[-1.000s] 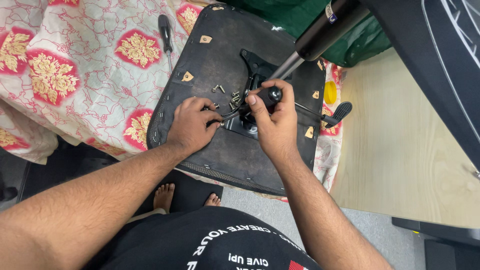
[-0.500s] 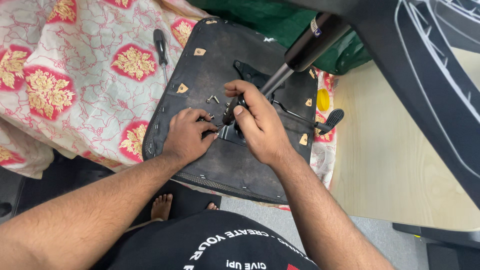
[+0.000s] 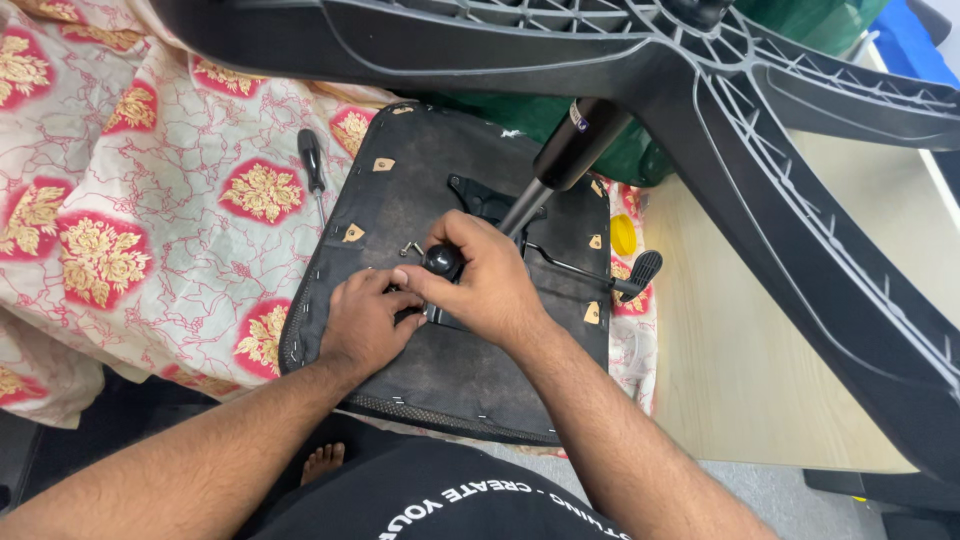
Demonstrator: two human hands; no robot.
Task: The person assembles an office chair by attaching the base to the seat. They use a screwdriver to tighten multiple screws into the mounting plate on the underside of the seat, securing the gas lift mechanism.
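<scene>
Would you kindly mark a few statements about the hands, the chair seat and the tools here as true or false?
1. Both hands meet at the metal mechanism on the upturned chair seat. True.
2. The right hand grips a round black knob. True.
3. The screwdriver is in the left hand. False: it lies on the floral cloth, left of the seat.
4. The chair's star base lies flat on the floor. False: it is raised above the seat on the gas cylinder.
5. A lever with a black paddle sticks out to the right. True.
</scene>
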